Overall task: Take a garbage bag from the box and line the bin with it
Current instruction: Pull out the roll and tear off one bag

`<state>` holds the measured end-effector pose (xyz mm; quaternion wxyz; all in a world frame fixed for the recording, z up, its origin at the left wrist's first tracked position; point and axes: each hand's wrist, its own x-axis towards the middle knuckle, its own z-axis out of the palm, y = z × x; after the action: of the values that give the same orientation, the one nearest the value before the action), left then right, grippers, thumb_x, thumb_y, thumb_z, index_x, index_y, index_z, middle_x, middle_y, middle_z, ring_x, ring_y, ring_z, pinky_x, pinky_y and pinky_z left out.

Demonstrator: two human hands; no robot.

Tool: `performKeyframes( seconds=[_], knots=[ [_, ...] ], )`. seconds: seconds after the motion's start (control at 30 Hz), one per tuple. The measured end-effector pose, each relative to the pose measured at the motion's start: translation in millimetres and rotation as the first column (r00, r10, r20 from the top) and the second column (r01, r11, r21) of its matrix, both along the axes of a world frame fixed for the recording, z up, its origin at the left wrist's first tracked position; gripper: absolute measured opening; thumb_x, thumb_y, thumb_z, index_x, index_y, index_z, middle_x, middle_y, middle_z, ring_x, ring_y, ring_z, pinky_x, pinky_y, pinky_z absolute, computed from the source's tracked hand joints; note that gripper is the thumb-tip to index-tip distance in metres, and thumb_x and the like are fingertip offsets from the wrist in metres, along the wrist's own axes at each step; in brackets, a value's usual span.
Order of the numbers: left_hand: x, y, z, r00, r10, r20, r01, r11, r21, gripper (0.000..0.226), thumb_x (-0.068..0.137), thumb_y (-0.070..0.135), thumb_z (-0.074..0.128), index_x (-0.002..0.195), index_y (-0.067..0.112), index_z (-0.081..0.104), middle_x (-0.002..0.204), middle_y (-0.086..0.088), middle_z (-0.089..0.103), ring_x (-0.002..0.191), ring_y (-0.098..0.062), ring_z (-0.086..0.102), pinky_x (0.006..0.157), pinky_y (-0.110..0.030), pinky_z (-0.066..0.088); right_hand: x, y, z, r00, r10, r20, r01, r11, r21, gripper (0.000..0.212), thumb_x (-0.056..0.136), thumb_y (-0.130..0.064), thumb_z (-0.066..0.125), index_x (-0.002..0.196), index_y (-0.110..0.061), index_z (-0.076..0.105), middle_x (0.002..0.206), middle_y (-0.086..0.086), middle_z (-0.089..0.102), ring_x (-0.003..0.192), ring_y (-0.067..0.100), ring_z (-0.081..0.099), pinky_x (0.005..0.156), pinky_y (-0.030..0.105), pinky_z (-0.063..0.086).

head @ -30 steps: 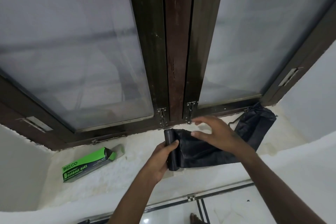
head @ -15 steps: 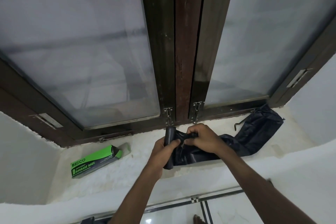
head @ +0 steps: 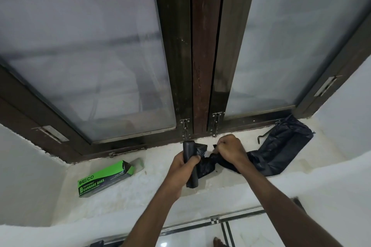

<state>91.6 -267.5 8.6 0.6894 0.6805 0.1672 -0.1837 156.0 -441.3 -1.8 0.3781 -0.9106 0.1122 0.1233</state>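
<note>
1. The left hand (head: 183, 163) is clenched around the black roll of garbage bags (head: 190, 163), held upright over the sill (head: 152, 182).
2. The right hand (head: 228, 149) pinches the unrolled bag (head: 281, 152), which trails rightward across the sill.
3. The green box (head: 102, 179) lies to the left, its end flap open; what it holds cannot be seen.

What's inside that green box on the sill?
The green box lies on its side on the sill, its end flap open. The opening looks dark; I can't tell what remains inside. A black roll is in the left hand.
</note>
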Motion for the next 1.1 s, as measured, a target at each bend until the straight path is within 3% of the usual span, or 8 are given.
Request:
performKeyframes(
  seconds=[0.1, 0.2, 0.33, 0.4, 0.53, 0.77, 1.0, 1.1],
  knots=[
    [0.8, 0.7, -1.0, 0.995, 0.086, -0.041, -0.089, 0.995, -0.053, 0.021, 0.097, 0.025, 0.061, 0.116, 0.016, 0.064, 0.110, -0.010, 0.072, 0.103, -0.024, 0.067, 0.086, -0.036, 0.054, -1.6, 0.7, 0.1, 1.000, 0.024, -0.017, -0.023, 0.998, 0.058, 0.012, 0.083, -0.012, 0.069, 0.072, -0.010, 0.071, 0.072, -0.002, 0.067, 0.073, 0.015, 0.064, 0.057, 0.021, 0.042],
    [5.6, 5.8, -2.7, 0.980, 0.179, -0.092, -0.189, 0.975, -0.115, 0.020, 0.098, 0.026, 0.062, 0.113, 0.013, 0.064, 0.106, -0.013, 0.073, 0.100, -0.029, 0.068, 0.085, -0.041, 0.055, -3.3, 0.9, -4.9, 0.992, 0.088, -0.089, -0.061, 0.960, 0.275, 0.015, 0.092, -0.030, 0.065, 0.086, -0.017, 0.065, 0.094, 0.011, 0.071, 0.094, 0.029, 0.067, 0.079, 0.034, 0.049],
    [10.7, 15.5, -1.5, 0.971, 0.213, -0.109, -0.229, 0.960, -0.161, 0.020, 0.097, 0.025, 0.063, 0.114, 0.016, 0.064, 0.107, -0.010, 0.073, 0.101, -0.025, 0.069, 0.081, -0.036, 0.053, -11.6, -1.2, 6.0, 0.948, 0.151, -0.281, 0.002, 0.878, 0.479, 0.044, 0.090, -0.060, 0.058, 0.119, -0.027, 0.061, 0.125, -0.010, 0.064, 0.118, 0.012, 0.058, 0.106, 0.034, 0.041],
    [12.4, 17.6, -1.1, 0.972, 0.209, -0.104, -0.224, 0.962, -0.157, 0.018, 0.096, 0.026, 0.063, 0.113, 0.018, 0.064, 0.107, -0.008, 0.073, 0.100, -0.024, 0.069, 0.081, -0.035, 0.053, -14.5, -1.4, 11.2, 0.939, 0.236, -0.249, -0.075, 0.850, 0.522, 0.043, 0.088, -0.058, 0.064, 0.108, -0.020, 0.068, 0.112, -0.010, 0.071, 0.109, 0.009, 0.064, 0.104, 0.032, 0.045],
    [14.3, 19.2, -3.8, 0.983, 0.174, -0.052, -0.176, 0.984, -0.025, 0.018, 0.095, 0.030, 0.065, 0.111, 0.022, 0.065, 0.107, -0.006, 0.073, 0.100, -0.023, 0.068, 0.084, -0.036, 0.054, -16.8, 1.7, 12.8, 0.934, 0.349, -0.073, -0.272, 0.829, 0.489, 0.014, 0.084, -0.026, 0.079, 0.093, -0.015, 0.079, 0.096, -0.002, 0.077, 0.097, 0.009, 0.070, 0.094, 0.026, 0.051],
    [13.3, 18.4, -5.0, 0.992, 0.121, -0.029, -0.120, 0.991, 0.052, 0.027, 0.094, 0.023, 0.066, 0.121, 0.022, 0.064, 0.114, -0.005, 0.071, 0.105, -0.024, 0.065, 0.098, -0.041, 0.051, -16.2, 8.2, 11.9, 0.946, 0.313, -0.089, -0.233, 0.842, 0.487, 0.010, 0.089, -0.018, 0.072, 0.094, -0.014, 0.080, 0.096, -0.005, 0.078, 0.095, 0.005, 0.071, 0.088, 0.018, 0.051],
    [6.1, 21.2, -6.2, 0.999, 0.026, 0.043, -0.026, 1.000, 0.002, 0.029, 0.085, 0.005, 0.076, 0.104, 0.023, 0.066, 0.097, -0.001, 0.074, 0.091, -0.016, 0.070, 0.077, -0.023, 0.053, -15.7, 11.3, 9.5, 0.932, 0.363, -0.011, -0.338, 0.879, 0.337, 0.009, 0.083, -0.011, 0.071, 0.084, -0.014, 0.080, 0.082, -0.002, 0.077, 0.079, 0.007, 0.070, 0.074, 0.020, 0.054],
    [5.7, 19.1, -6.6, 0.998, 0.028, 0.050, -0.029, 0.999, 0.027, 0.032, 0.085, 0.001, 0.074, 0.106, 0.022, 0.065, 0.098, -0.003, 0.073, 0.093, -0.019, 0.069, 0.076, -0.024, 0.053, -18.1, 17.6, 6.8, 0.932, 0.362, 0.032, -0.358, 0.900, 0.248, 0.009, 0.079, -0.012, 0.070, 0.076, -0.016, 0.077, 0.075, -0.004, 0.074, 0.073, 0.006, 0.067, 0.071, 0.027, 0.055]
  ],
)
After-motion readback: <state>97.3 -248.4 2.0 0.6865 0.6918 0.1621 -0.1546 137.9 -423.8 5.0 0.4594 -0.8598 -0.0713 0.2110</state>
